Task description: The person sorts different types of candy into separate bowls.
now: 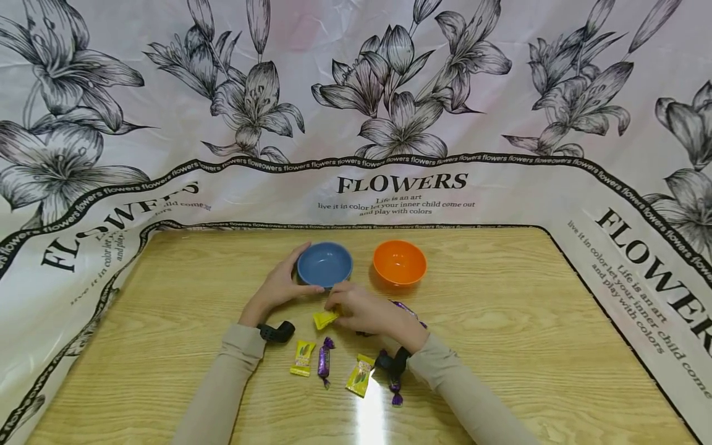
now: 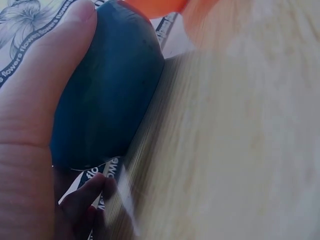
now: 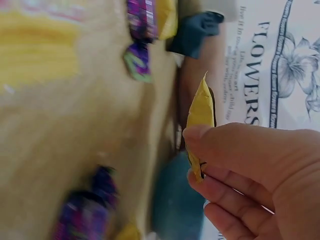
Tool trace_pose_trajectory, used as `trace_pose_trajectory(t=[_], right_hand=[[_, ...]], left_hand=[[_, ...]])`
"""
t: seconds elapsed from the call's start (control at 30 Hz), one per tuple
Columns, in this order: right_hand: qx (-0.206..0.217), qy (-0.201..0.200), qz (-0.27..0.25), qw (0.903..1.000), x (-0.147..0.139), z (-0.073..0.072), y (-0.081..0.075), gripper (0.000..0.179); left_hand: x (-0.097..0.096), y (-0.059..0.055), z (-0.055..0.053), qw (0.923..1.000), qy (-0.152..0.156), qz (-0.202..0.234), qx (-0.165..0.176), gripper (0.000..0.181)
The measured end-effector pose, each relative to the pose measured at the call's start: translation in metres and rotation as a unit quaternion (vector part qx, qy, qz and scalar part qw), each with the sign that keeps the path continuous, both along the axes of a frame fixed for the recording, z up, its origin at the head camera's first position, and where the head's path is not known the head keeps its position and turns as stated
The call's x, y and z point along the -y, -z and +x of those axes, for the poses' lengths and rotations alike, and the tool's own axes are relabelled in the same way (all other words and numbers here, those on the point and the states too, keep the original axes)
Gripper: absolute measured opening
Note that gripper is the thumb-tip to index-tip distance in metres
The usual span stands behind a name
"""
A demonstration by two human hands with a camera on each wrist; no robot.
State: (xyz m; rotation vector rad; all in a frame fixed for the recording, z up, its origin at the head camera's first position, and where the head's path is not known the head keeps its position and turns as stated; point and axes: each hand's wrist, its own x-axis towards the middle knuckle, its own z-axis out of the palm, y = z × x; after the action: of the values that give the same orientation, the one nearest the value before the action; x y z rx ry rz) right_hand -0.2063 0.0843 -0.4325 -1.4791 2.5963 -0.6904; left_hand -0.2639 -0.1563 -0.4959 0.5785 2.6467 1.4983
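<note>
My left hand [image 1: 278, 285] holds the side of a blue bowl [image 1: 327, 262] that stands on the table. In the left wrist view the thumb lies along the outer wall of the blue bowl [image 2: 107, 85]. My right hand [image 1: 367, 312] pinches a yellow-wrapped candy [image 1: 324, 319] just in front of that bowl. The right wrist view shows this yellow candy [image 3: 200, 107] edge-on between thumb and fingertips. Nearer to me lie a yellow candy [image 1: 302, 358], a purple-wrapped candy [image 1: 324, 361] and another yellow candy [image 1: 360, 376].
An orange bowl [image 1: 399, 262] stands right of the blue one. Another purple candy [image 1: 397, 394] lies partly under my right wrist, and purple wrapping [image 1: 408, 308] shows behind that forearm. A flower-printed sheet [image 1: 400, 191] borders the wooden table [image 1: 500, 321] at the back and sides.
</note>
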Motion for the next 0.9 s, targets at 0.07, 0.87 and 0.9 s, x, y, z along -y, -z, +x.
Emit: trace_pose_trajectory(t=[0.07,0.87,0.9], right_hand=[[-0.003,0.005,0.001,1.0000,-0.001,-0.002,-0.006,0.024],[-0.059,0.164,-0.050,0.9835,0.011,-0.062,-0.005,0.016],[-0.066,0.169,-0.041,0.9825,0.014,-0.064,-0.002,0.015]], left_hand=[[0.000,-0.001,0.000,1.0000,0.002,0.004,0.002,0.110],[-0.001,-0.002,0.000,1.0000,0.004,-0.004,0.002,0.109],[0.000,-0.002,0.000,1.0000,0.005,-0.002,0.003,0.108]])
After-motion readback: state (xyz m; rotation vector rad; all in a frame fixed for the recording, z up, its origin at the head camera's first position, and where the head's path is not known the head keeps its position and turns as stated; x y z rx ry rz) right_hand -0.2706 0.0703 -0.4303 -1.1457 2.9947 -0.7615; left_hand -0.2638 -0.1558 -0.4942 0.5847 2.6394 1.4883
